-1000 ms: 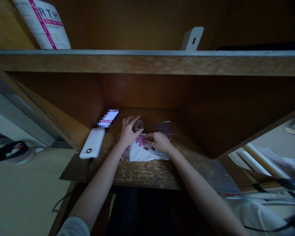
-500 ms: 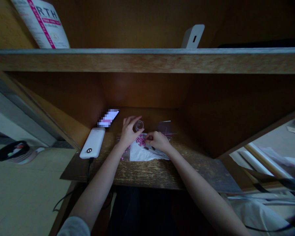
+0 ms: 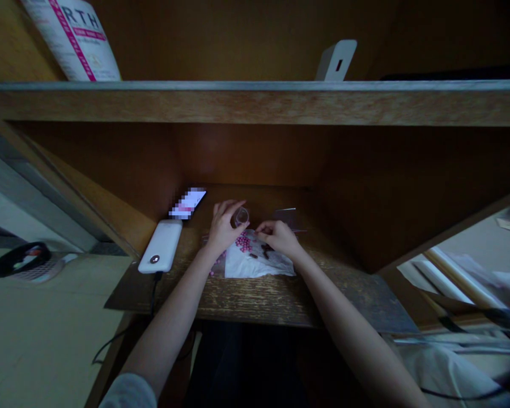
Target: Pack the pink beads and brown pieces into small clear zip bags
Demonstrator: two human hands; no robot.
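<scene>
Grip first: what are the hands doing?

The left hand (image 3: 223,226) curls around a small clear plastic cup (image 3: 241,216). The right hand (image 3: 280,238) has its thumb and fingertips (image 3: 260,228) pressed together; whether they pinch anything is too small to tell.

Where are the beads?

Pink beads (image 3: 243,243) lie heaped at the top-left corner of a white sheet (image 3: 259,265), just below the cup, between the hands and nearer the left. The heap runs toward the sheet's near edge. Dark beads (image 3: 253,255) lie just below the right hand.

What carries all this?

A worn wooden desk (image 3: 255,300), with a white power bank (image 3: 161,246) left of the sheet.
</scene>
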